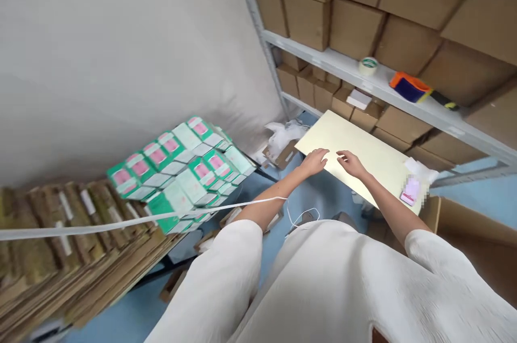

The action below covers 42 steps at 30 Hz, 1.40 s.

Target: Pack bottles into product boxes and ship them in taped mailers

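A pale cream tabletop (363, 152) lies in front of me. My left hand (315, 161) is at its near left edge, with the fingers loosely bent and apart and nothing in them. A short gap to the right, my right hand (350, 163) is over the same edge, its fingers curved and apart, also holding nothing. Whether either hand touches the surface I cannot tell. At the table's right end lie a phone (411, 192) with a pinkish screen and a crumpled white plastic bag (422, 169).
Green-and-white boxes (181, 162) with pink panels stand stacked at left, beside flattened cardboard (81, 224). A metal shelf (323, 60) holds brown cartons, a tape roll (368, 65) and an orange-and-blue item (410, 87). An open carton (476, 235) is at right. A white cable (141, 219) crosses the left side.
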Tool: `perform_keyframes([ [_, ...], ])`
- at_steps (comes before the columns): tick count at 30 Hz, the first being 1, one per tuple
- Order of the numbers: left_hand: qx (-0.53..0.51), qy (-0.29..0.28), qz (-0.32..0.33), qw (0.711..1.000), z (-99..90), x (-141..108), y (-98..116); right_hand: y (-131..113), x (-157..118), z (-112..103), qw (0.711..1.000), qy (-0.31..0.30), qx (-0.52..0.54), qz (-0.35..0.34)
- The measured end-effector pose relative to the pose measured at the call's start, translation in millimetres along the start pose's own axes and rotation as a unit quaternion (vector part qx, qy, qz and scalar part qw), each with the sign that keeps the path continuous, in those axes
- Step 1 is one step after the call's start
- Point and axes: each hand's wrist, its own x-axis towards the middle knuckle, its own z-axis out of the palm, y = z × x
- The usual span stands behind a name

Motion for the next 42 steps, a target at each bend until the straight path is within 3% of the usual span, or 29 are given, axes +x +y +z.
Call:
perform_keyframes([
  [9, -0.021, 0.137, -0.165, 0.976, -52.6, -71.9, -114.9, -64.7, 128.8, 100.0, 0.981, -0.148, -0.004, -0.128],
  [13, -0.025, 0.200, -0.246, 0.948, -71.6, -103.8, -148.6, -95.8, 188.8, 137.9, 0.954, -0.223, 0.004, -0.198],
  [17, -0.019, 0.253, -0.320, 0.913, -89.3, -143.9, -169.4, -137.7, 228.0, 179.7, 0.925, -0.284, 0.001, -0.253],
  [22, -0.006, 0.290, -0.397, 0.871, -104.4, -194.1, -183.6, -191.3, 243.9, 232.9, 0.898, -0.339, 0.007, -0.280],
  [26, -0.004, 0.304, -0.416, 0.857, -117.5, -224.5, -198.7, -226.3, 250.1, 273.0, 0.891, -0.350, 0.001, -0.290],
  [36, -0.005, 0.309, -0.370, 0.876, -178.1, -262.5, -287.0, -295.6, 284.4, 351.6, 0.903, -0.305, -0.029, -0.300],
  [39, -0.005, 0.303, -0.354, 0.885, -192.7, -265.3, -312.0, -303.8, 293.8, 369.6, 0.914, -0.288, -0.037, -0.284],
  [42, -0.012, 0.295, -0.342, 0.892, -193.5, -263.9, -330.0, -297.7, 299.1, 389.2, 0.928, -0.279, -0.054, -0.240],
])
